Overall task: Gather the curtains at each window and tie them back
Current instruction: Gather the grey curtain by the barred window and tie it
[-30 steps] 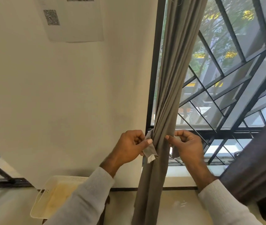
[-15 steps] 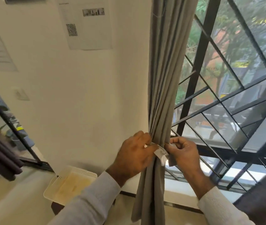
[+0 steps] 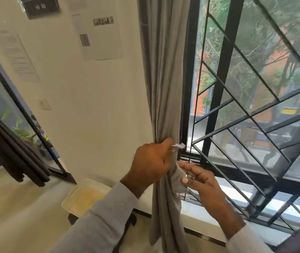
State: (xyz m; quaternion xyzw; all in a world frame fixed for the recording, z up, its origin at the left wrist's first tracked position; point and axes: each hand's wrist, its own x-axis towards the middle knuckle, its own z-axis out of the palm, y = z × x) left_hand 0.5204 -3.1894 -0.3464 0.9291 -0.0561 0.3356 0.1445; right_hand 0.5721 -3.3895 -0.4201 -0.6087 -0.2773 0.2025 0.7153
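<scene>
Reading "HS 05", wall plaque [image 3: 42,7]

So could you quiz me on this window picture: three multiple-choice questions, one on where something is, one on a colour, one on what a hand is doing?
1. Where is the cream tray?
A. below left of the curtain
B. on the window sill
C. hung on the grille

2. What colour is the gathered curtain?
A. red
B. grey
C. yellow

3. What is the left hand doing?
A. hanging idle
B. gripping the curtain
C. pressing on the wall

Answers: 1 A, it sits low by the wall, left of the drape. 2 B, its folds are grey. 3 B, its fingers curl round the bunched cloth, the right hand beside it.
</scene>
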